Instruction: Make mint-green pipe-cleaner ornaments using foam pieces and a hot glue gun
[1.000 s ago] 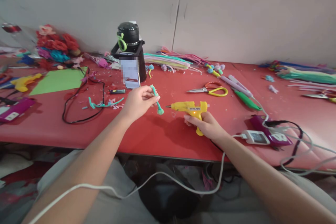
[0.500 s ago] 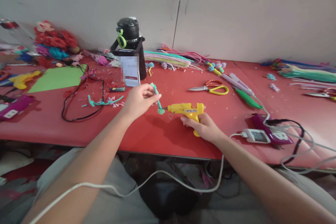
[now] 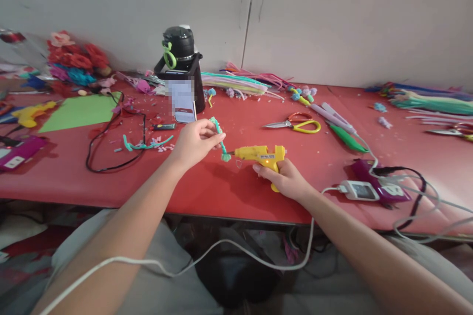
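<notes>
Between thumb and fingers, my left hand (image 3: 197,143) pinches a mint-green pipe cleaner (image 3: 223,146) above the table. Its lower end has a small fuzzy bunch. My right hand (image 3: 286,177) is wrapped round the handle of a yellow hot glue gun (image 3: 260,154) with a small light glowing on its side. The gun's nozzle points left and meets, or nearly meets, the bunched end; actual contact is too small to tell. A thin loop of glue string hangs below the nozzle.
Scissors (image 3: 297,125) lie behind the glue gun, near a purple hair straightener (image 3: 334,118). A phone (image 3: 185,103) leans on a black bottle (image 3: 179,42). A purple power strip (image 3: 399,192) sits at right; a white cable (image 3: 221,242) crosses my lap. Pipe-cleaner scraps (image 3: 158,145) lie left.
Almost nothing differs. The view has shifted very slightly; both hands keep their holds, and the nozzle stays at the pipe cleaner's bunched end.
</notes>
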Action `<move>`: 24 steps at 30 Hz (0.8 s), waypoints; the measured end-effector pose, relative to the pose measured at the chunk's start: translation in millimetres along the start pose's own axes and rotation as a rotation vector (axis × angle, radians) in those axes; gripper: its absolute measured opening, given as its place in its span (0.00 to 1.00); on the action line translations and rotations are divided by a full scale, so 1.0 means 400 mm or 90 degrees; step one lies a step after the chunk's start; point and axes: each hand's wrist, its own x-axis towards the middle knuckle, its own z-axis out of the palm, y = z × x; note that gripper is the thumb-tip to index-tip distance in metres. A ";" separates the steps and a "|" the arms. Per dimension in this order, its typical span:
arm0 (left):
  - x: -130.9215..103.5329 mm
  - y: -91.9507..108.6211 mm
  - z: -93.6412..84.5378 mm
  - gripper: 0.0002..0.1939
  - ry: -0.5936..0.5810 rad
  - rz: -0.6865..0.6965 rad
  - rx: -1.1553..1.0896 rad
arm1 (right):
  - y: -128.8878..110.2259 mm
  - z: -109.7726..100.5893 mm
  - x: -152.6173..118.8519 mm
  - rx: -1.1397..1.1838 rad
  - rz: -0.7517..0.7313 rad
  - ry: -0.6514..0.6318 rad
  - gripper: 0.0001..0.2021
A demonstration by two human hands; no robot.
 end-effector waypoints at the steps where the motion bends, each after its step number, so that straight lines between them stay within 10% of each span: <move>1: 0.001 -0.001 0.000 0.12 -0.001 0.000 -0.002 | 0.001 0.000 0.000 0.001 0.003 -0.001 0.21; 24: -0.002 0.008 -0.004 0.11 0.023 -0.009 -0.004 | -0.004 0.003 -0.004 -0.058 -0.025 0.008 0.24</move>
